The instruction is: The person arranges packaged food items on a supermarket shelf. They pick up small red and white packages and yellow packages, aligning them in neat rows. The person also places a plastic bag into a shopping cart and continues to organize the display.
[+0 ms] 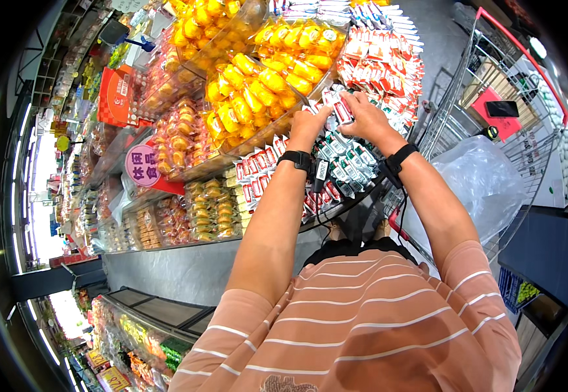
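Note:
Both hands reach to the packed snacks on a store display. My left hand [308, 128] touches small red-and-white wrapped packets [342, 111] with its thumb and fingertips. From the other side, my right hand [366, 117] has its fingers on the same packets; whether they are lifted off the pile cannot be told. Green-and-white packets [346, 159] lie heaped just below the hands. More red-and-white packets [259, 169] stand in rows left of my left wrist. Yellow-wrapped cakes [252, 100] fill a clear bin behind, and red-and-white packages [379, 63] are stacked beyond my right hand.
A metal shopping cart [526, 166] with a red handle stands at the right, holding a phone [502, 109], a red item and a clear plastic bag [480, 181]. Bins of wrapped pastries [181, 139] and a round pink sign [143, 165] are at the left. Another display stands at the lower left.

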{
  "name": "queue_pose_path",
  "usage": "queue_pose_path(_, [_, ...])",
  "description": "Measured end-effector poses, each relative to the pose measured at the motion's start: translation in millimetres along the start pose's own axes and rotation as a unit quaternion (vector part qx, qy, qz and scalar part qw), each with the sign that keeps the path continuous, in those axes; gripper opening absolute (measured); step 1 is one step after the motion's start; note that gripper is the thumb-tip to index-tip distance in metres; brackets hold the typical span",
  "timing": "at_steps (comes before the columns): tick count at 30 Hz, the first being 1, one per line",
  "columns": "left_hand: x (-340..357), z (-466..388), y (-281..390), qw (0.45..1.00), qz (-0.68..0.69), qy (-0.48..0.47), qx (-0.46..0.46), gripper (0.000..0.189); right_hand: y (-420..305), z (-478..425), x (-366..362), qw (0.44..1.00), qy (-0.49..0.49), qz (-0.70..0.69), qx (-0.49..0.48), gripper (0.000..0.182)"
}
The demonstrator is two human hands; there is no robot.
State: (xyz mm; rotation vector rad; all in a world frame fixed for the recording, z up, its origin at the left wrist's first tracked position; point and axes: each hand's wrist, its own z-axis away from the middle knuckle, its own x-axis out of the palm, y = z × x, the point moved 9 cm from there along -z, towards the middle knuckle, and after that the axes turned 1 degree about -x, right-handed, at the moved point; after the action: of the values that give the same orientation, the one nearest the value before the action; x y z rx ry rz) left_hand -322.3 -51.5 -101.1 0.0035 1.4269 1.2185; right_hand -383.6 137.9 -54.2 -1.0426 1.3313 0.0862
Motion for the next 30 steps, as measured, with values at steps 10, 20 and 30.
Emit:
queue_pose_path(10, [1.4, 31.5, -9.5, 0.963, 0.233, -0.126, -0.054, 0.042, 35.9, 3.1, -10.1, 0.988, 0.079, -0.129, 0.022, 0.065])
queue_pose_path(20, [-62.0, 97.7, 0.2, 0.944, 0.293, -0.143, 0.055, 0.037, -5.2, 39.6, -51.6, 0.946, 0.079, -0.312, 0.031, 0.059])
queue_pose_path(30, [-130.0, 174.9, -99.0, 0.98, 0.157, -0.12, -0.032, 0.051, -79.8, 110.1, 9.9, 0.922, -0.115, -0.364, 0.057, 0.067])
